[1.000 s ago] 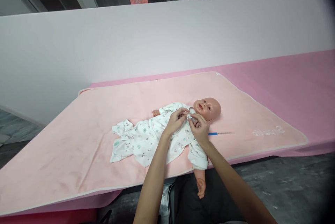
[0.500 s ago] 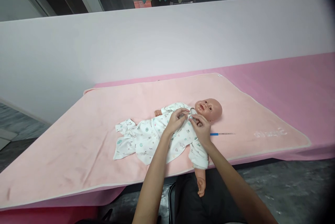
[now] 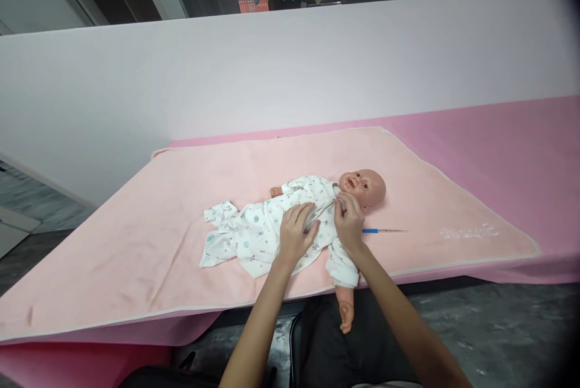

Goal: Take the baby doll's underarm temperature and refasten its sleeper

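Observation:
A baby doll (image 3: 365,187) lies on its back on a pale pink blanket (image 3: 172,206), head to the right. It wears a white printed romper (image 3: 254,234). My left hand (image 3: 295,233) rests on the romper's chest and pinches the front edge of the fabric. My right hand (image 3: 348,222) grips the fabric at the collar, just under the doll's chin. One bare doll arm (image 3: 345,309) hangs over the blanket's front edge.
A thin blue pen-like stick (image 3: 383,231) lies on the blanket right of my right hand. The blanket covers a darker pink table (image 3: 521,146) against a white wall. Dark floor and a black chair edge (image 3: 296,345) lie below.
My left hand has slid down from the collar to the romper's chest. My right hand stays at the neck. The view has shifted slightly right.

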Demonstrator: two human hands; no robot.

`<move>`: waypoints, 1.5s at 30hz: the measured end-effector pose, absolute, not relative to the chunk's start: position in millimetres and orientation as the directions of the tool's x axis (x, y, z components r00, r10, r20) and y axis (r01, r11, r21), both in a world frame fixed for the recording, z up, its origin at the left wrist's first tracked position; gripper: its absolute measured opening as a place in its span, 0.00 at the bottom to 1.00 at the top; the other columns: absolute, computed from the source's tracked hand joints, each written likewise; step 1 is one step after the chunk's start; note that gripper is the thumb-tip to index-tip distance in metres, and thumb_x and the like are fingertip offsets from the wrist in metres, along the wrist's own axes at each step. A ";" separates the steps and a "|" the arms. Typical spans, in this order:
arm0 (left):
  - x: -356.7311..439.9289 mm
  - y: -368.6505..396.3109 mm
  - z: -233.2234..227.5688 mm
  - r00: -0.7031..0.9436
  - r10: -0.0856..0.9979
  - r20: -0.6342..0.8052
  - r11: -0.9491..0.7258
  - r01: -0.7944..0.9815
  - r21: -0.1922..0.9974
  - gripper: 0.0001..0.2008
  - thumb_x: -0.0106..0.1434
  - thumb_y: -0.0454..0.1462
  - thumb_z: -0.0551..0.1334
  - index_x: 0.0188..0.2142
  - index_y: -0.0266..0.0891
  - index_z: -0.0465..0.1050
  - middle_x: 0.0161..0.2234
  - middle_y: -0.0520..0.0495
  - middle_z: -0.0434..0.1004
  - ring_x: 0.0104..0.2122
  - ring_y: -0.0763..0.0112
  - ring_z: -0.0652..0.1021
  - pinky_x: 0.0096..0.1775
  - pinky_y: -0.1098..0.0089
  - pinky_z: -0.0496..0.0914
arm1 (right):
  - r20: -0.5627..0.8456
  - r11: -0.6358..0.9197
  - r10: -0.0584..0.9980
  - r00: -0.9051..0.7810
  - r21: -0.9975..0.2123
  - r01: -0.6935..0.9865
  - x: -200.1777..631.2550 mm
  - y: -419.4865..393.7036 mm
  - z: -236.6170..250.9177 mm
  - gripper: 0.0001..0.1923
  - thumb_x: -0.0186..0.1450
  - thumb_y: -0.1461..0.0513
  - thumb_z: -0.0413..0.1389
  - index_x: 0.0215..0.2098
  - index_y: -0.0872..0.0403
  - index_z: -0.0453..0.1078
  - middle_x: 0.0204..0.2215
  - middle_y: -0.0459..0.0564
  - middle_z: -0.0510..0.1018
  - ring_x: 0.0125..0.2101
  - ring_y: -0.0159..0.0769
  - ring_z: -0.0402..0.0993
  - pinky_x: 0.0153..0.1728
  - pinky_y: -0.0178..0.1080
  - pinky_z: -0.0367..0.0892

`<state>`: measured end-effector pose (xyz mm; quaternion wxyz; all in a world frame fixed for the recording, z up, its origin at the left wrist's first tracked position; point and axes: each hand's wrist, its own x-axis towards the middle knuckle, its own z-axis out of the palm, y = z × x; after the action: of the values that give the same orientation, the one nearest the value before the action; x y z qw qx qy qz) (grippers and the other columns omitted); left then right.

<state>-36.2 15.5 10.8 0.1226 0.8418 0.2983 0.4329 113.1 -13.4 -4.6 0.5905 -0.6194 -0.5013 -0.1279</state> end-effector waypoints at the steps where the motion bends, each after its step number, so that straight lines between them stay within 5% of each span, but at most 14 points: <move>1: -39.1 12.7 6.9 0.418 0.607 0.676 -0.789 0.422 0.447 0.17 0.61 0.35 0.57 0.50 0.42 0.67 0.48 0.45 0.72 0.49 0.63 0.69 0.52 0.62 0.60 | 0.771 0.218 0.484 0.414 -0.564 0.796 110.3 -14.5 -4.0 0.13 0.66 0.64 0.44 0.41 0.53 0.70 0.40 0.54 0.76 0.42 0.38 0.72 0.41 0.40 0.68; 6: -40.5 10.4 -0.6 0.370 0.628 0.685 -0.743 0.545 0.388 0.12 0.62 0.35 0.55 0.45 0.42 0.71 0.43 0.45 0.75 0.44 0.63 0.71 0.48 0.62 0.61 | 0.763 0.317 0.637 0.110 -0.389 0.865 95.8 -19.3 -4.4 0.15 0.64 0.67 0.45 0.42 0.51 0.71 0.42 0.49 0.77 0.41 0.34 0.74 0.42 0.35 0.68; 11: -33.4 9.5 5.9 0.330 0.659 0.676 -0.671 0.664 0.330 0.13 0.62 0.36 0.54 0.45 0.41 0.71 0.43 0.45 0.74 0.43 0.65 0.71 0.47 0.62 0.60 | 0.688 0.219 0.716 0.117 -0.381 0.898 91.7 -17.9 -1.1 0.16 0.66 0.65 0.44 0.48 0.53 0.68 0.44 0.51 0.75 0.41 0.34 0.73 0.37 0.33 0.68; 16: -29.6 9.8 13.2 0.323 0.739 0.591 -0.589 0.735 0.336 0.12 0.62 0.39 0.54 0.45 0.44 0.71 0.40 0.46 0.73 0.42 0.64 0.70 0.46 0.61 0.59 | 0.582 0.086 0.799 0.151 -0.360 0.929 92.0 -14.0 2.6 0.15 0.67 0.61 0.45 0.49 0.49 0.68 0.49 0.50 0.70 0.31 0.31 0.73 0.25 0.33 0.65; 28: -32.7 24.6 20.0 0.291 0.881 0.372 -0.468 0.638 0.611 0.08 0.60 0.43 0.58 0.38 0.50 0.72 0.38 0.51 0.72 0.43 0.64 0.70 0.46 0.60 0.56 | 0.635 0.193 0.735 0.238 -0.532 0.825 92.7 -13.1 0.7 0.12 0.67 0.59 0.46 0.38 0.53 0.69 0.43 0.51 0.72 0.37 0.32 0.72 0.30 0.32 0.65; 45: -38.9 26.3 20.3 0.339 0.879 0.335 -0.475 0.582 0.659 0.04 0.57 0.39 0.60 0.34 0.47 0.73 0.37 0.53 0.70 0.42 0.66 0.69 0.48 0.60 0.56 | 0.634 0.190 0.738 0.229 -0.521 0.832 92.0 -12.5 -3.6 0.13 0.68 0.58 0.45 0.38 0.53 0.69 0.41 0.51 0.73 0.37 0.34 0.72 0.32 0.33 0.66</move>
<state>-38.9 26.3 20.3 0.2180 0.7885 0.4635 0.3404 92.0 -12.5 -3.6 0.4604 -0.6345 -0.6187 -0.0509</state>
